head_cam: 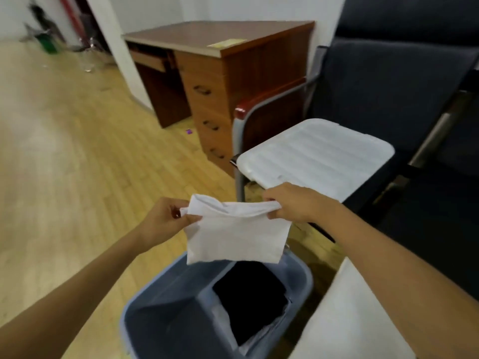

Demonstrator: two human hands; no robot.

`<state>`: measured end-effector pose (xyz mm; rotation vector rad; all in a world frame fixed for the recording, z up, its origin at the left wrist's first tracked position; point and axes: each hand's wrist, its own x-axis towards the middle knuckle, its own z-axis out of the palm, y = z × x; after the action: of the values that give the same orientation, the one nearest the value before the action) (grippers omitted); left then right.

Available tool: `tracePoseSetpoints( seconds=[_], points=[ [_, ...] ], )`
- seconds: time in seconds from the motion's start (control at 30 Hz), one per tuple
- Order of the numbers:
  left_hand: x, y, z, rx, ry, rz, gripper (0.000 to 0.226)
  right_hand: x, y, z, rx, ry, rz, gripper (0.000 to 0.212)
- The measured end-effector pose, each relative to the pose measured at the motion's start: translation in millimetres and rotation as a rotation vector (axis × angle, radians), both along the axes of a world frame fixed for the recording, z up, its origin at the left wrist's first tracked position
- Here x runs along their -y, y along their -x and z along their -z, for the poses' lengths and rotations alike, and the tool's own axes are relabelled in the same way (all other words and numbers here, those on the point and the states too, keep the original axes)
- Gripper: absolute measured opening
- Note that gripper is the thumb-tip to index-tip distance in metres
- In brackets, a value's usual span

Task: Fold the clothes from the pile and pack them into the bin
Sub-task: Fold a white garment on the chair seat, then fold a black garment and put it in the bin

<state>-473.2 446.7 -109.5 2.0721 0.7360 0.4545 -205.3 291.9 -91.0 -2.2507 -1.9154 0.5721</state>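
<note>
A folded white garment (234, 235) is held up by its top edge, pinched at 1 corner by the left hand (166, 218) and at the other by the right hand (290, 203); both sets of fingers are curled tight on the cloth. The garment hangs below the fingers, its lower edge just above the far rim of the blue bin (300, 275). Deeper in the bin, below and nearer than the fingers, a folded black garment (251, 299) is seen lying over something pale. Beyond the right fingers, a white lid (316, 154) rests on a dark chair (388, 81).

The risk is judged to be the fold: if 1 pinch is let go early, the layers may fall open, or the hem may catch on the rim and the garment land crumpled.
</note>
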Motion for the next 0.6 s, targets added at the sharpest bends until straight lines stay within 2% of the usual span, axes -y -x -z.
tracePoseSetpoints(
  seconds=[0.13,0.23,0.27,0.3,0.43,0.47,0.53,0.6],
  points=[
    [-12,33,38,-0.095,0.031,-0.124,0.023,-36,29,36,-0.008,-0.048,0.026,0.016],
    [-10,46,67,-0.133,0.049,-0.154,0.026,-37,28,56,-0.059,-0.060,0.049,0.016],
    [-6,52,79,-0.168,0.076,-0.129,0.014,-33,26,65,-0.061,-0.034,0.044,0.014],
    [1,56,88,-0.221,0.094,-0.073,0.008,-26,25,76,-0.052,0.032,0.031,0.011],
    [33,60,107,-0.494,0.170,0.242,0.035,6,16,107,0.078,0.629,-0.058,0.034],
    [35,56,106,-0.519,0.170,0.264,0.037,9,11,107,0.122,0.702,-0.061,0.038],
    [32,41,102,-0.509,0.157,0.244,0.028,12,0,102,0.096,0.682,-0.005,0.037],
    [28,16,93,-0.439,0.119,0.178,0.029,15,-9,89,0.032,0.535,0.067,0.030]
  ],
)
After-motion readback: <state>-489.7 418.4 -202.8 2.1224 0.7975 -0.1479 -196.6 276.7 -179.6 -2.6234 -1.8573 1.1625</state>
